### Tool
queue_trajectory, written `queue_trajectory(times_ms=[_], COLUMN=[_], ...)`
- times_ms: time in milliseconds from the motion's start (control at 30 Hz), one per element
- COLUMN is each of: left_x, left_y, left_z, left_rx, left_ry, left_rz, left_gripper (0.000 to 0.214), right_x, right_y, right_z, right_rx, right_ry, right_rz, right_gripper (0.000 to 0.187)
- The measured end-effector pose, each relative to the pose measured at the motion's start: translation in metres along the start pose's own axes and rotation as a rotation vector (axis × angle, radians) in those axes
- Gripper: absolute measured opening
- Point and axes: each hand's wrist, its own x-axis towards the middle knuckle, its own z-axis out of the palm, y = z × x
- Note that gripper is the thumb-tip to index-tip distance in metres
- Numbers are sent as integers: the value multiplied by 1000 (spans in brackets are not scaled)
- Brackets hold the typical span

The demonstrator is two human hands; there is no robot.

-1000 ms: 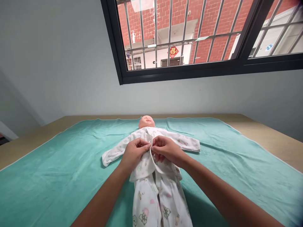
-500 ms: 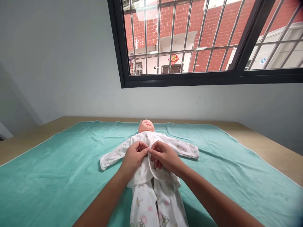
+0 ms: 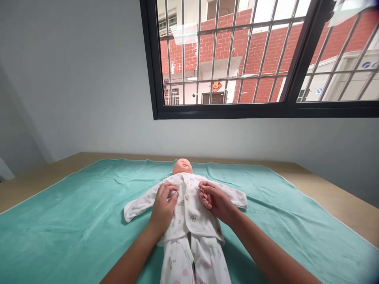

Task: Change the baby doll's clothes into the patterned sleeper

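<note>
A baby doll (image 3: 182,166) lies on its back, head at the far end, in a white printed jacket (image 3: 194,227) and matching trousers (image 3: 174,260). The jacket's front edges lie together, with buttons down the middle. My left hand (image 3: 164,205) rests over the left side of the jacket, fingers loosely curved, thumb apart, nothing in them. Over the right side is my right hand (image 3: 217,201), its fingers loosely curled and no cloth visibly gripped. Both sleeves stretch out sideways. The lower ends of the trouser legs are outside the view.
A green cloth (image 3: 79,205) spreads under the doll over a wooden table (image 3: 331,197). Behind the table stands a pale wall (image 3: 89,98) with a dark-framed, barred window (image 3: 222,111).
My hands have come apart from the jacket's middle edge, where their fingertips were pinching together. The left went left, the right went right, uncovering the jacket's front. The view has tilted up slightly.
</note>
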Motion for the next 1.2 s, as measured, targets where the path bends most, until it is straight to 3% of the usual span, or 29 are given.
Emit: queue_trajectory(times_ms=[67,167,233,333,433,533,700,767,900,967,1200], left_x=[1,5,8,11,11,9,2,-6,-23,-28,-23], left_y=[-18,-43,-55,-65,-75,-92,-116,-119,-116,-111,-95], left_z=[-6,-20,-30,-44,-59,-77,-105,-111,-112,-109,-105], left_rx=[190,504,627,691,711,728,597,598,687,734,799], left_ry=[32,22,-46,-112,-126,-166,-192,-216,-303,-360,-436], left_rz=[102,91,-39,-243,-305,-216,-136,-139,-187,-227,-304], left_gripper=[28,40,45,49,52,50,50,54,62,69,72], right_x=[3,6,8,8,6,1,-23,-41,-67,-69,-61], right_y=[0,2,5,8,9,7,0,-4,-6,-5,-4], right_z=[-21,-60,-83,-103,-110,-114,-134,-145,-166,-170,-162], right_rx=[-137,-679,-1039,-1278,-1368,-1423,-1510,-1547,-1582,-1603,-1648], right_ry=[147,461,487,468,491,478,278,271,357,363,377], right_rz=[-94,-355,-462,-317,-199,-188,-246,-215,-71,-65,-76], right_gripper=[21,18,20,29,37,42,42,49,57,57,52])
